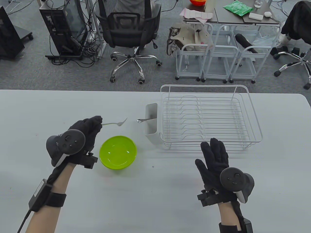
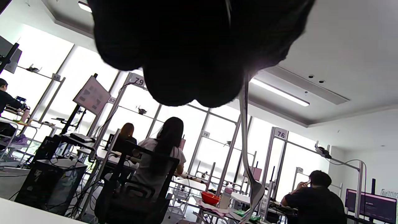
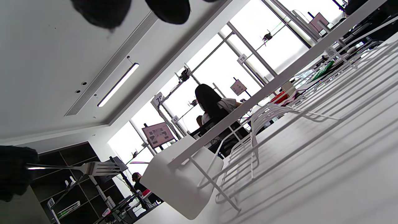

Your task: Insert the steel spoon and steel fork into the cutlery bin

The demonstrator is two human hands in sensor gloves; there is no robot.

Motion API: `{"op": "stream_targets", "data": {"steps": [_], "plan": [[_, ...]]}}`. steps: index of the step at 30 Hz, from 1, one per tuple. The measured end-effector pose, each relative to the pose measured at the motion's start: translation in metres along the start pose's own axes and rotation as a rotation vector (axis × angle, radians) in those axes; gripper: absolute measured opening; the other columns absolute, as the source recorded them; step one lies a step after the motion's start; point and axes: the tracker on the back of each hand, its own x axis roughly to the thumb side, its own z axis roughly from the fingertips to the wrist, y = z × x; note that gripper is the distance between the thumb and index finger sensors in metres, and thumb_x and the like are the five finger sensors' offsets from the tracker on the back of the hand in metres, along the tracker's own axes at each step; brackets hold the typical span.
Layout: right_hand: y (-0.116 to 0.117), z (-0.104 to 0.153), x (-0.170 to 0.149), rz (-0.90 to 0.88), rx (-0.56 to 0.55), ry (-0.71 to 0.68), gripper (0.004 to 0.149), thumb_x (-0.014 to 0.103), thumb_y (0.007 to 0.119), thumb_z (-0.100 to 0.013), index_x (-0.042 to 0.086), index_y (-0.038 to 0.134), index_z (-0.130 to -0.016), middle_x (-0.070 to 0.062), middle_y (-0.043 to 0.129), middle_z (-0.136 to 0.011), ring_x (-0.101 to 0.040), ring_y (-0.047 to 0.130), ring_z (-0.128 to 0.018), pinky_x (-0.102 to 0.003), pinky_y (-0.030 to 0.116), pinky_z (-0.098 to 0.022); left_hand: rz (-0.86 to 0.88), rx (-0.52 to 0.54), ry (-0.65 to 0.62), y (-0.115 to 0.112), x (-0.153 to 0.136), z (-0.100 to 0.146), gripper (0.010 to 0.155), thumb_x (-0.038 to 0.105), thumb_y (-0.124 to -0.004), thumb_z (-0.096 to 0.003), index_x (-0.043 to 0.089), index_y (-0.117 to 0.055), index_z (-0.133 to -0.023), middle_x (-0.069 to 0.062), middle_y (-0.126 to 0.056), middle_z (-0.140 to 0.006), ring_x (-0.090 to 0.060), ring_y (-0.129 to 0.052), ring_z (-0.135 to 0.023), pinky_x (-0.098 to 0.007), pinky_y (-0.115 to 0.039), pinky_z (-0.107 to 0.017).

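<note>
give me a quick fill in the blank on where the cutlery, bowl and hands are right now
1. The steel fork is held by its handle in the ____ hand.
2. The steel spoon already rests in the white plastic cutlery bin, its bowl sticking out over the rim toward the ____ hand.
3. The white bin hangs on the ____ end of the white wire dish rack.
4. The round lime-green bowl holds ____.

Missing words: left; left; left; nothing
</note>
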Motion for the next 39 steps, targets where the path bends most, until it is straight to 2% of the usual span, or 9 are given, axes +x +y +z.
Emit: {"op": "stream_targets", "data": {"steps": [4,10,19,25,29,31,34,36,39], "plan": [[-0.001,0.000,-0.001,-0.006,-0.007,0.000,0.069,0.049,0.066,-0.051,0.021,0.051,-0.112,-0.012,0.029,-0.118,-0.040,0.019,-0.110,-0.063,0.025,-0.072,0.063,-0.032,-0.033,-0.002,0.027,-0.026,0.037,0.042,-0.078,-0.0500,0.032,-0.091,-0.083,0.016,-0.105,-0.070,-0.014,-0.106,-0.058,-0.032,-0.092,-0.047],[-0.002,0.000,-0.002,-0.020,-0.002,0.013,0.069,0.049,0.066,-0.051,0.021,0.051,-0.112,-0.013,0.029,-0.118,-0.040,0.020,-0.109,-0.063,0.026,-0.072,0.089,-0.204,-0.067,-0.037,0.053,-0.048,0.037,0.041,-0.078,-0.0506,0.032,-0.091,-0.084,0.014,-0.104,-0.072,-0.014,-0.105,-0.063,-0.035,-0.090,-0.051],[-0.003,0.000,-0.002,-0.028,-0.005,0.012,0.069,0.049,0.066,-0.051,0.021,0.051,-0.112,-0.012,0.030,-0.118,-0.041,0.020,-0.109,-0.063,0.027,-0.072,0.070,-0.420,-0.020,-0.097,0.063,-0.070,0.037,0.041,-0.077,-0.0509,0.033,-0.091,-0.085,0.014,-0.104,-0.072,-0.015,-0.104,-0.064,-0.036,-0.089,-0.053],[-0.005,-0.001,-0.006,-0.036,-0.011,0.029,0.069,0.049,0.066,-0.051,0.021,0.051,-0.112,-0.013,0.030,-0.118,-0.041,0.020,-0.109,-0.063,0.027,-0.072,0.077,-0.597,0.111,-0.137,0.057,-0.092,0.041,0.040,-0.072,-0.0538,0.034,-0.087,-0.091,0.012,-0.099,-0.077,-0.019,-0.098,-0.070,-0.040,-0.085,-0.058],[-0.005,-0.001,-0.006,-0.037,-0.010,0.030,0.069,0.049,0.066,-0.051,0.021,0.051,-0.112,-0.013,0.030,-0.118,-0.041,0.020,-0.109,-0.063,0.027,-0.072,0.093,-0.571,0.200,-0.152,0.048,-0.099,0.045,0.041,-0.071,-0.0542,0.033,-0.081,-0.098,0.010,-0.098,-0.079,-0.019,-0.097,-0.072,-0.040,-0.084,-0.059],[-0.005,-0.001,-0.006,-0.035,-0.008,0.028,0.069,0.049,0.066,-0.051,0.021,0.051,-0.112,-0.013,0.030,-0.118,-0.041,0.021,-0.109,-0.063,0.027,-0.072,0.105,-0.542,0.236,-0.155,0.044,-0.099,0.052,0.044,-0.070,-0.0539,0.032,-0.073,-0.104,0.006,-0.095,-0.088,-0.021,-0.094,-0.079,-0.043,-0.081,-0.063],[-0.004,-0.001,-0.007,-0.033,-0.001,0.030,0.069,0.049,0.066,-0.051,0.021,0.051,-0.112,-0.013,0.030,-0.118,-0.041,0.020,-0.109,-0.063,0.027,-0.072,0.192,-0.491,0.280,-0.153,0.031,-0.095,0.061,0.048,-0.067,-0.0541,0.032,-0.058,-0.113,-0.006,-0.071,-0.118,-0.029,-0.079,-0.101,-0.053,-0.069,-0.073],[-0.003,-0.001,-0.007,-0.032,0.003,0.032,0.069,0.049,0.066,-0.051,0.021,0.051,-0.112,-0.012,0.030,-0.118,-0.041,0.020,-0.109,-0.063,0.027,-0.072,0.224,-0.462,0.306,-0.148,0.022,-0.090,0.064,0.050,-0.063,-0.0550,0.032,-0.051,-0.116,-0.009,-0.058,-0.125,-0.035,-0.069,-0.108,-0.059,-0.063,-0.075],[-0.001,-0.001,-0.006,-0.018,0.011,0.027,0.069,0.049,0.066,-0.051,0.020,0.051,-0.112,-0.011,0.031,-0.118,-0.040,0.020,-0.110,-0.063,0.027,-0.072,0.191,-0.443,0.251,-0.135,0.014,-0.076,0.064,0.051,-0.060,-0.0558,0.034,-0.048,-0.116,-0.007,-0.048,-0.129,-0.037,-0.058,-0.115,-0.063,-0.055,-0.078]]}}
